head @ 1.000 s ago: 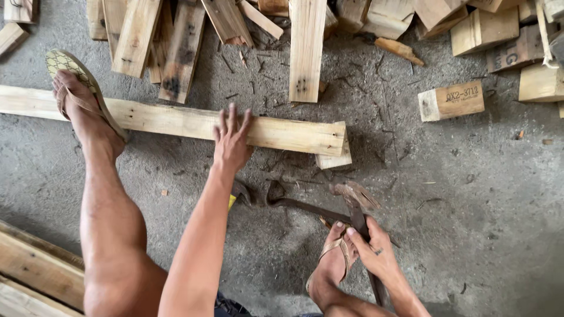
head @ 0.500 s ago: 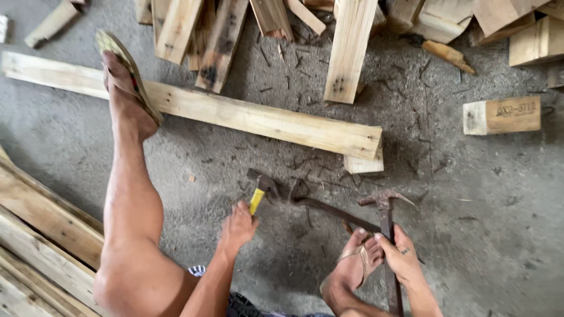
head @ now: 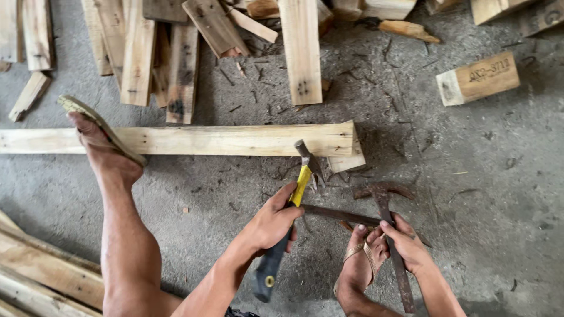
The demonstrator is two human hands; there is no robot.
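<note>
rough pale wood plank (head: 194, 141), rusty metal bar (head: 388, 235), matt concrete floor (head: 499, 194)

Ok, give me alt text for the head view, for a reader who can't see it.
The left hand grips a yellow-necked hammer with its head near a long plank on a concrete floor, while the right hand holds a rusty pry bar. A sandalled foot rests on the plank; loose boards lie beyond.

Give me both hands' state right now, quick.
Left hand: closed around the yellow-and-black hammer.
Right hand: closed on the rusty pry tool.
</note>
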